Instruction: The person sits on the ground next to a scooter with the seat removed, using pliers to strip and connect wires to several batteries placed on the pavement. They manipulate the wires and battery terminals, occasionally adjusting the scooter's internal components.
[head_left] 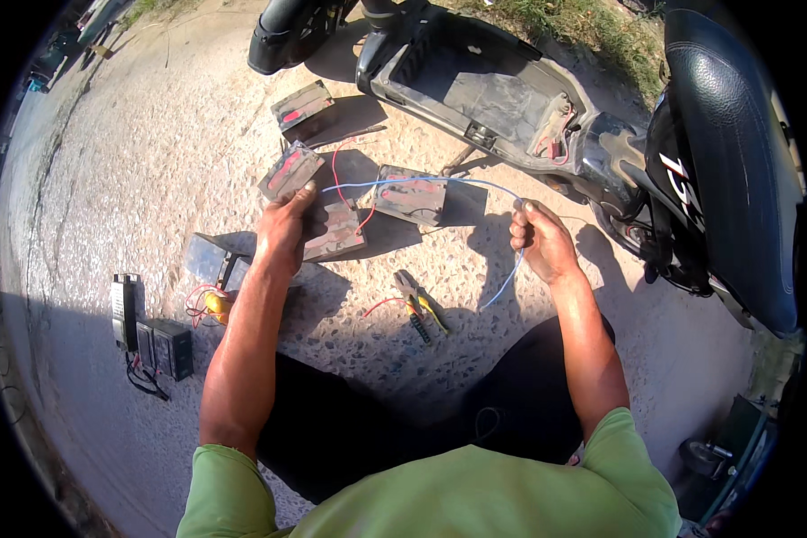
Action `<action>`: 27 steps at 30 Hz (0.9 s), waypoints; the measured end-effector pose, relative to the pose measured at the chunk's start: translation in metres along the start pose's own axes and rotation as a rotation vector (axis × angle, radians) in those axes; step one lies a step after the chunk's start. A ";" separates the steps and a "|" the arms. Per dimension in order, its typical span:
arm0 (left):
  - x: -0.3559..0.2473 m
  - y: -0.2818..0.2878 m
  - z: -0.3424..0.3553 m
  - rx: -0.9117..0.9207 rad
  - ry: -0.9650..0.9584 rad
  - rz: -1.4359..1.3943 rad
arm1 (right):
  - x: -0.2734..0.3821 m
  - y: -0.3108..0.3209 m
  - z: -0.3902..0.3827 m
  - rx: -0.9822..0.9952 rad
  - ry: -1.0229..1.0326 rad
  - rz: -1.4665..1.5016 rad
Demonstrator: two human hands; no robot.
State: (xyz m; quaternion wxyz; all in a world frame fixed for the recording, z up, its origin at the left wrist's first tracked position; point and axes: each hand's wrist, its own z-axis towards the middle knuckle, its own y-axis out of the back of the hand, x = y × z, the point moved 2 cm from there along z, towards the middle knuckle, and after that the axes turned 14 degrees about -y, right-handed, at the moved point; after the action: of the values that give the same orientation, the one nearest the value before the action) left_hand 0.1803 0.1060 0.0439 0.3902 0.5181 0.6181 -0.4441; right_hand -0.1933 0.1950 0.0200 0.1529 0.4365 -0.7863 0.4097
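Note:
A thin blue wire [412, 180] arcs through the air between my hands. My left hand [282, 229] is closed, with one end of the wire at its thumb tip; its other fingers are mostly hidden. Thumb and fingers of my right hand [544, 240] pinch the wire near its other end, and a short tail hangs below. Beyond my left hand lies a dusty battery block [291, 170] with a red mark. Similar batteries sit around it, one at the back [302, 108], one beside my left hand [334, 231] and one under the wire [410, 195]. Red wires [335, 166] run among them.
Pliers [415, 305] with yellow and black handles lie before my knees. Left of my forearm are a clear plastic box [211, 255], a yellow object [217, 306], black boxes [166, 348] and a grey finned box [124, 309]. A scooter with its open floor compartment [502, 103] stands ahead and right.

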 end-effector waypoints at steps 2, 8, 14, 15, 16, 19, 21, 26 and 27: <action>0.042 -0.034 -0.019 0.275 0.088 -0.072 | 0.017 0.021 0.010 0.040 0.045 0.418; 0.057 -0.097 -0.058 0.640 0.361 -0.394 | 0.039 0.050 0.004 0.015 0.132 0.596; 0.052 -0.124 -0.059 0.652 0.400 -0.439 | 0.032 0.067 0.007 -0.071 0.132 0.636; 0.054 -0.125 -0.057 0.639 0.413 -0.441 | 0.033 0.068 0.009 -0.046 0.142 0.591; 0.054 -0.126 -0.056 0.636 0.421 -0.454 | 0.033 0.070 0.011 -0.046 0.145 0.588; 0.054 -0.131 -0.057 0.659 0.421 -0.439 | 0.033 0.069 0.009 -0.099 0.151 0.569; 0.051 -0.133 -0.059 0.656 0.412 -0.411 | 0.033 0.069 0.009 -0.091 0.144 0.551; 0.056 -0.126 -0.059 0.627 0.266 0.016 | 0.027 0.054 0.014 -0.121 0.129 0.473; 0.057 -0.126 -0.062 0.651 0.263 0.130 | 0.024 0.054 0.012 -0.083 0.107 0.429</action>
State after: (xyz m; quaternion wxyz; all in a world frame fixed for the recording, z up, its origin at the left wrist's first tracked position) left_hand 0.0460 0.1732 0.0267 0.1490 0.7062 0.4550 -0.5216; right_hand -0.2493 0.1878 -0.0005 0.1217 0.2303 -0.8679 0.4229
